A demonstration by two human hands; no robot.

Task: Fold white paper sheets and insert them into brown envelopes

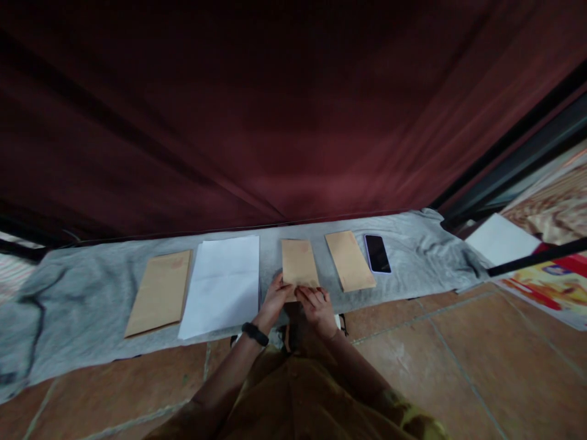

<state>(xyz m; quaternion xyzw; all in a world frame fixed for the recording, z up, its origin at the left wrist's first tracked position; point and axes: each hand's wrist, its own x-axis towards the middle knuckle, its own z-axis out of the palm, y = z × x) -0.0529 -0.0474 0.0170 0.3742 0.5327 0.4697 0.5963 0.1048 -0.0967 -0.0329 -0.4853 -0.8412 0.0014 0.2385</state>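
A brown paper envelope lies at the middle of the grey cloth, its lower end at the cloth's front edge. My left hand grips its lower left corner, with a dark band on the wrist. At the lower right, my right hand has its fingers bent together on the same end, pressing or pinching the flap; the fingertips partly hide it. To the right lies another brown envelope. On the left are a stack of white paper sheets and a pile of brown envelopes.
A phone with a dark screen lies right of the envelopes. The grey cloth is wrinkled at both ends. A dark red curtain hangs behind. At the right stand a dark metal frame and a colourful printed box above the tiled floor.
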